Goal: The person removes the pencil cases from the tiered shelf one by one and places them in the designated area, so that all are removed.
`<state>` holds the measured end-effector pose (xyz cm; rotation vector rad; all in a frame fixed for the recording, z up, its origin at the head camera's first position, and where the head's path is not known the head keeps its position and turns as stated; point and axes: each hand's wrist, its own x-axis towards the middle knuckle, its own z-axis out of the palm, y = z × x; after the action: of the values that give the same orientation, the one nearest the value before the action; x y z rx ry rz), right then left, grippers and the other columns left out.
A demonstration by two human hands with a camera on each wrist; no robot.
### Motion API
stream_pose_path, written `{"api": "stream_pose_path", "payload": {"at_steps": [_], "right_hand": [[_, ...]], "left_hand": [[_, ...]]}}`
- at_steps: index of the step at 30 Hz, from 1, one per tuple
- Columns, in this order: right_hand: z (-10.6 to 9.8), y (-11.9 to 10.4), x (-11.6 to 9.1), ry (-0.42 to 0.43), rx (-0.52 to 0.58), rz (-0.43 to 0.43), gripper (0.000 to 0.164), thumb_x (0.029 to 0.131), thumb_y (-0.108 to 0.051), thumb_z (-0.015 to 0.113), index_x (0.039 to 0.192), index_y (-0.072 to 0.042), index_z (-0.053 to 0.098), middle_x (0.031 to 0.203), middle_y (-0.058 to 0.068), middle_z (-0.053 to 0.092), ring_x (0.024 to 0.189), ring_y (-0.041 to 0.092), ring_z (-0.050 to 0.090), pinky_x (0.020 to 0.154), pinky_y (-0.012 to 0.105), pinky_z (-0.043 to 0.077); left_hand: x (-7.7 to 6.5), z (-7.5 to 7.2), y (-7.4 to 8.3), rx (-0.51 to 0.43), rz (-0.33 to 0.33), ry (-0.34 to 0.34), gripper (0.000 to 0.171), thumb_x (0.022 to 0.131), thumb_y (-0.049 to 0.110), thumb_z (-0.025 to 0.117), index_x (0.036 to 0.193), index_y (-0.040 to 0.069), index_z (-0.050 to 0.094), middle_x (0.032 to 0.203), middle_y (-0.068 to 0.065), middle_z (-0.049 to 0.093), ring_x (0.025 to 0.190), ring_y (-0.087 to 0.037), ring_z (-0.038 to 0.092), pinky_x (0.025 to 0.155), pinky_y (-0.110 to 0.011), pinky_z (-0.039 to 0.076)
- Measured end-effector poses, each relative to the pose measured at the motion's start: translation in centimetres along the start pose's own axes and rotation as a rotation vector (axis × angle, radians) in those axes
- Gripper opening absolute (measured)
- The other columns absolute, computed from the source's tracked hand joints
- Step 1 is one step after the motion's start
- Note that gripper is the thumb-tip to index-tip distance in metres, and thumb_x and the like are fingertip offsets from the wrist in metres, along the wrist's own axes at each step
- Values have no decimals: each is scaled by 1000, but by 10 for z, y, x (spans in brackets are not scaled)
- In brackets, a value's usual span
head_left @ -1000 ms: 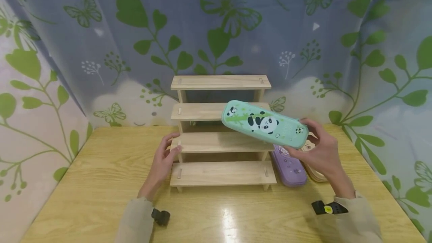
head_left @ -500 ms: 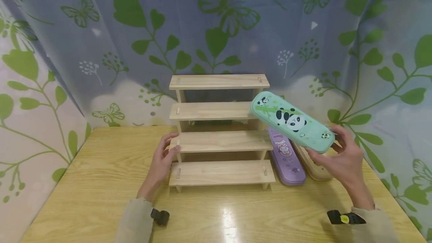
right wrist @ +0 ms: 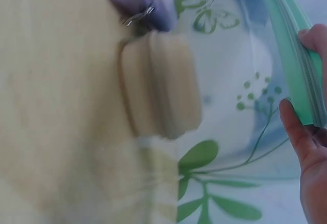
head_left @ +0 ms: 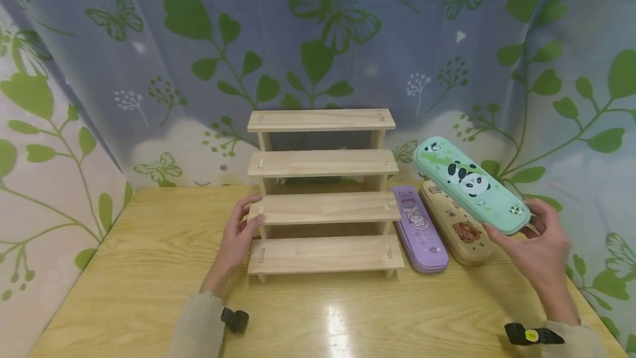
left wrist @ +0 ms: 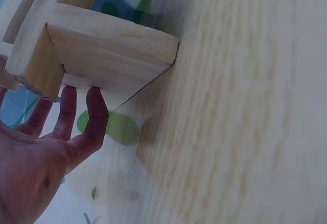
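My right hand (head_left: 541, 247) pinches one end of a mint-green pencil case (head_left: 469, 181) with panda pictures, held up at a slant on the right. Its zipped side faces the right wrist view, thumb and fingers at the near end. On the left, my left hand (head_left: 237, 236) holds the end of the second-lowest step of a four-tier wooden display shelf (head_left: 323, 209). Its thumb lies on the board's top. In the left wrist view, curled fingers (left wrist: 95, 114) reach the shelf's side wood.
A purple pencil case (head_left: 422, 236) lies on the wooden table (head_left: 164, 269) close by the shelf's right side. Next to it is a beige pencil case (head_left: 464, 231), partly covered in view by the mint-green one. Patterned cloth (head_left: 208, 87) hangs behind and at both sides.
My right hand has carried the mint-green pencil case rightward, away from in front of the shelf, tilting it more steeply; the beige case now shows more. My left hand stays on the shelf.
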<state>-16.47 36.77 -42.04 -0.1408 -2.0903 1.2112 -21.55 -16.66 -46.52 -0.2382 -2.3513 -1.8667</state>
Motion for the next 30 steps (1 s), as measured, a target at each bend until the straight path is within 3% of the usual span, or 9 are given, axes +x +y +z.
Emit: {"api": "stream_pose_path", "payload": {"at_steps": [7, 11, 14, 17, 21, 23, 27, 30], "right_hand": [[-13, 22, 0, 47, -131, 130, 79, 64, 2, 92, 134, -9, 57, 105, -25, 54, 86, -11, 55, 71, 1, 46], [-21, 32, 2, 13, -259, 210, 84, 68, -15, 95, 140, -10, 53, 123, 3, 65, 80, -17, 46, 64, 0, 41], [-28, 37, 4, -57, -372, 274, 91, 71, -30, 94, 146, -10, 47, 141, 23, 58, 80, -16, 40, 60, 3, 38], [-32, 42, 6, -105, -450, 315, 95, 73, -39, 92, 149, -10, 43, 145, 28, 55, 85, -3, 46, 59, 8, 36], [-34, 47, 7, -113, -489, 331, 94, 76, -41, 89, 149, -6, 40, 143, 31, 54, 98, 29, 57, 64, 19, 34], [-34, 50, 7, -122, -496, 345, 95, 78, -43, 87, 149, -3, 39, 144, 33, 52, 109, 42, 56, 71, 27, 34], [-36, 53, 9, -170, -524, 381, 97, 82, -50, 82, 148, 2, 35, 142, 37, 50, 119, 53, 49, 76, 41, 34], [-38, 55, 10, -222, -553, 397, 100, 84, -58, 77, 147, 5, 32, 139, 38, 49, 116, 55, 49, 74, 44, 36]], "left_hand": [[0, 0, 1, 0, 1, -1, 41, 107, 26, 53, 147, 27, 46, 161, -4, 35, 133, -35, 51, 93, -41, 45], [1, -1, 1, 2, -2, -1, 41, 107, 26, 53, 148, 28, 46, 161, -5, 34, 133, -36, 50, 91, -40, 45], [1, -1, 0, 5, -2, -4, 41, 108, 27, 53, 148, 28, 46, 162, -5, 33, 132, -36, 51, 90, -40, 45], [1, -1, 0, 9, 3, -7, 40, 108, 26, 52, 148, 27, 46, 164, -7, 31, 138, -35, 47, 94, -42, 44], [1, -1, 1, 5, 7, -7, 40, 108, 26, 52, 148, 26, 46, 165, -8, 30, 146, -35, 38, 100, -48, 42], [0, -1, 2, 4, 8, -4, 40, 108, 26, 52, 148, 26, 47, 165, -7, 31, 147, -34, 36, 102, -50, 42], [-1, -1, 2, 5, 7, -1, 40, 108, 26, 52, 148, 25, 47, 162, -5, 35, 142, -34, 42, 97, -45, 44], [-1, -1, 1, 3, 5, 0, 40, 107, 25, 52, 147, 25, 47, 159, -5, 38, 135, -33, 48, 91, -40, 44]]}}
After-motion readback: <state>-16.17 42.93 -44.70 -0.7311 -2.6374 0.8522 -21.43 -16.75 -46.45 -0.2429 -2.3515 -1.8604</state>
